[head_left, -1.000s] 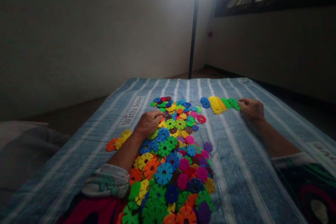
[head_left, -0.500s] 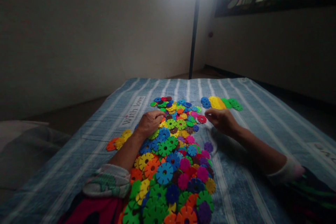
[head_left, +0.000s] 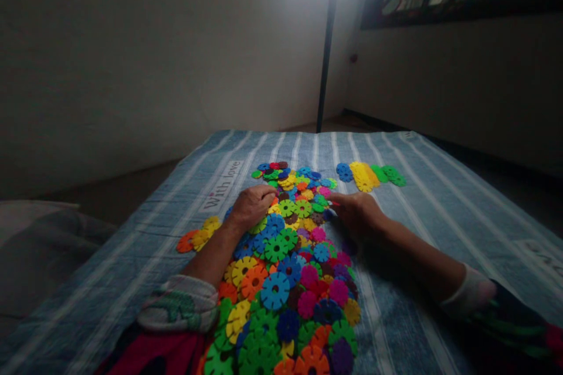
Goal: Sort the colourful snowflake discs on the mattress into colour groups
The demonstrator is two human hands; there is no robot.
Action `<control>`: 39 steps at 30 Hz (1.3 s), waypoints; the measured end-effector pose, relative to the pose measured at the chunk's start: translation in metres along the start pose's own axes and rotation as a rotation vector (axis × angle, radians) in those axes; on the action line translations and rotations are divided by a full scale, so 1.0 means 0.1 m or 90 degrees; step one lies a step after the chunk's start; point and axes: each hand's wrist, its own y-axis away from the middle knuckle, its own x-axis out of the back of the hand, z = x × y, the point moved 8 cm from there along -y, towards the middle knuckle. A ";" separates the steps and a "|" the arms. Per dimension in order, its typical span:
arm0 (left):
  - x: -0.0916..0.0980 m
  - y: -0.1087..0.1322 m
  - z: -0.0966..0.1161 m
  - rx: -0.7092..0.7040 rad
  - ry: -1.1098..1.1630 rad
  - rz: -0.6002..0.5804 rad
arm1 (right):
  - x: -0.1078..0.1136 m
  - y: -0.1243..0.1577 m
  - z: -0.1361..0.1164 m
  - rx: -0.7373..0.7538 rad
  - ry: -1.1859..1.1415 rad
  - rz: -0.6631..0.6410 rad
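A long pile of flat, notched plastic discs in many colours [head_left: 275, 290] runs down the middle of the striped cloth. My left hand [head_left: 255, 206] rests at the pile's upper left edge, fingers curled together; whatever they hold is hidden. At the upper right edge of the pile my right hand [head_left: 357, 211] reaches in, its fingertips closed at a red disc [head_left: 335, 204]. Beyond my right hand lies a row of blue, yellow [head_left: 364, 176] and green discs. Left of my left forearm are yellow and orange discs [head_left: 188, 241].
The blue striped cloth [head_left: 167, 211] covers the table, with printed words at the left. A dark upright pole [head_left: 326, 64] stands behind the far edge. Pale fabric [head_left: 39, 246] lies at the far left.
My right hand has moved left and slightly down, onto the pile's edge at the red disc. The left hand has barely moved.
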 end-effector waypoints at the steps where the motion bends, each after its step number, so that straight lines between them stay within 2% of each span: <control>1: 0.00 0.00 0.00 0.000 -0.002 -0.002 | -0.03 -0.02 -0.01 -0.005 0.024 -0.015; 4: 0.00 0.00 0.02 -0.003 -0.005 -0.002 | -0.09 -0.09 -0.04 -0.016 0.103 -0.069; 8: 0.01 0.00 0.02 0.002 -0.006 -0.004 | -0.14 -0.15 -0.14 0.019 0.171 -0.153; 13: 0.00 -0.01 0.01 0.010 -0.024 -0.011 | -0.12 -0.15 -0.22 0.033 0.200 -0.185; 18: 0.00 -0.03 -0.01 0.009 -0.020 -0.007 | -0.14 -0.16 -0.26 0.038 0.187 -0.170; 23: 0.00 -0.03 0.00 0.012 -0.023 -0.014 | -0.07 -0.20 -0.23 0.019 0.150 -0.069; 25: 0.00 -0.02 0.01 0.009 -0.023 -0.013 | 0.06 -0.22 -0.09 -0.009 0.114 -0.005; 27: 0.01 -0.02 0.01 0.007 -0.021 -0.008 | 0.23 -0.22 0.18 -0.043 0.049 0.071; 30: 0.01 -0.02 0.00 0.008 -0.019 -0.003 | 0.46 -0.15 0.77 -0.090 -0.071 0.159; 32: 0.01 -0.02 0.00 0.011 -0.019 -0.002 | 0.54 -0.05 1.22 -0.157 -0.056 0.192; 35: 0.01 -0.02 0.00 0.013 -0.018 -0.007 | 0.51 0.10 1.68 -0.244 0.025 0.155; 37: 0.00 -0.03 -0.01 0.017 -0.017 -0.011 | 0.44 0.15 1.82 -0.277 0.059 0.115; 39: 0.00 -0.03 -0.01 0.020 -0.017 -0.010 | 0.38 0.17 1.84 -0.287 0.074 0.082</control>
